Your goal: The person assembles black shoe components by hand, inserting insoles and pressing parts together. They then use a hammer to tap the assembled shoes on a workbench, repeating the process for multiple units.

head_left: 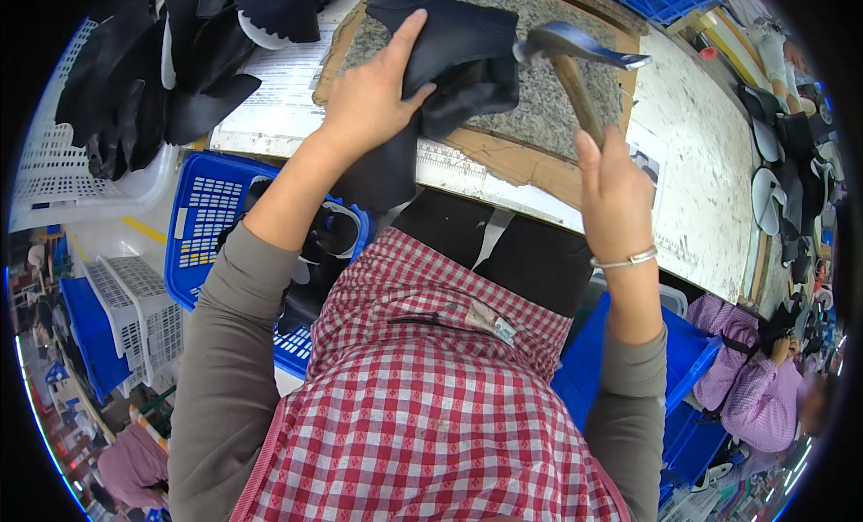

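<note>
A black leather shoe-upper piece [458, 32] lies on a speckled stone slab [544, 117], and part of it hangs over the table's near edge. My left hand [373, 99] rests on its left side, index finger stretched out and thumb apart, pressing the leather down. In my right hand [616, 194] is a hammer [575, 86], gripped by its wooden handle. Its metal head is raised beside the right edge of the leather, slightly blurred. A lower flap of the piece is also smeared.
Torn cardboard [512, 153] lies under the slab on the white table [701, 162]. Black shoe parts [135, 99] are heaped over a white basket [54, 162] at left. A blue basket [211, 216] of parts stands below. A co-worker in a checked pink top [760, 396] sits at right.
</note>
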`<action>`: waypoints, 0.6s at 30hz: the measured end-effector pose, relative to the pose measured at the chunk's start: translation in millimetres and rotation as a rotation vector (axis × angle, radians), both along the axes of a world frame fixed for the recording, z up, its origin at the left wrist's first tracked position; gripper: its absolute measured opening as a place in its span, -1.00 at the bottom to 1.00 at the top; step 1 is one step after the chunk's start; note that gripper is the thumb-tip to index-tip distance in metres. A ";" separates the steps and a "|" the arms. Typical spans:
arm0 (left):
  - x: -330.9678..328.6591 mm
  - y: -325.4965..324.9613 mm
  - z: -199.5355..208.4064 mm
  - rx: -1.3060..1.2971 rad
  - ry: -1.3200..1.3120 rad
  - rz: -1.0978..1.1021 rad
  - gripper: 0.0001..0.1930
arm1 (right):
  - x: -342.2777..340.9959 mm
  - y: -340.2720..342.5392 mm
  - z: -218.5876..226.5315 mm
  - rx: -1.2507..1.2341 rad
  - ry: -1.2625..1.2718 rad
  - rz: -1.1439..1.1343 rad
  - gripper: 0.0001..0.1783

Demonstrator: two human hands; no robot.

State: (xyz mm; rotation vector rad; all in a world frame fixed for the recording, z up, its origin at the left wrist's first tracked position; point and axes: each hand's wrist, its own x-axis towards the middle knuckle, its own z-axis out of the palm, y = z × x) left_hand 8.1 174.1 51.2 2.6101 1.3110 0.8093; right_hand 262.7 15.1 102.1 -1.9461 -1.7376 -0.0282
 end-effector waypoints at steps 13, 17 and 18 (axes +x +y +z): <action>-8.3 8.1 1.8 -0.224 -0.083 -0.022 -0.10 | -31.5 33.3 -22.0 -0.393 0.054 0.233 -0.57; -66.1 -66.9 61.8 -0.384 0.242 0.161 0.01 | 5.1 -2.9 -20.8 -0.381 0.155 0.172 -0.57; -95.1 -85.9 82.3 -0.504 0.410 0.225 0.03 | 19.9 -18.0 -20.1 -0.350 0.247 0.178 -0.56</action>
